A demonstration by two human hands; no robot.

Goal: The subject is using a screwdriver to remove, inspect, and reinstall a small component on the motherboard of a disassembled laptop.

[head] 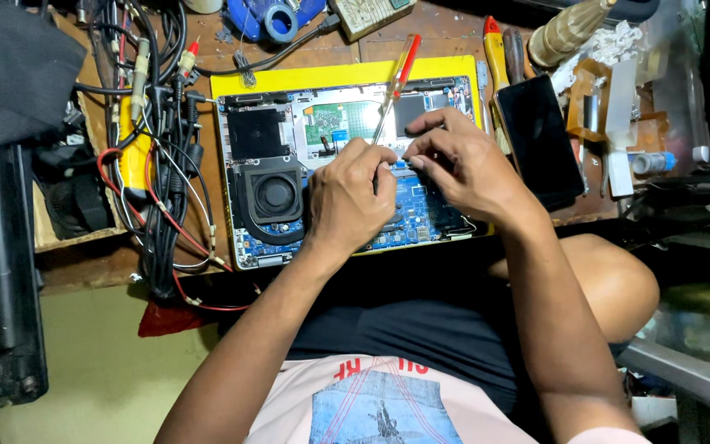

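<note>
Left hand: left hand (348,197) curled shut around a screwdriver (396,82) — tip down on the board, red-and-clear handle pointing away.
Right hand: right hand (462,160) pinching fingertips just beside the left; what they hold is too small to tell.
Laptop: opened laptop (289,164) lies under both hands — round black fan (275,195) left of them.
Phone: dark phone (540,144) just right of the right hand.

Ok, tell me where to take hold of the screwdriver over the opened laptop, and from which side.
Take the screwdriver by its red and clear handle, which sticks up free beyond the left hand; the thin shaft below is already in that hand's grip. Coming from the far side looks safest, since the right hand crowds the near side above the laptop board.
</note>
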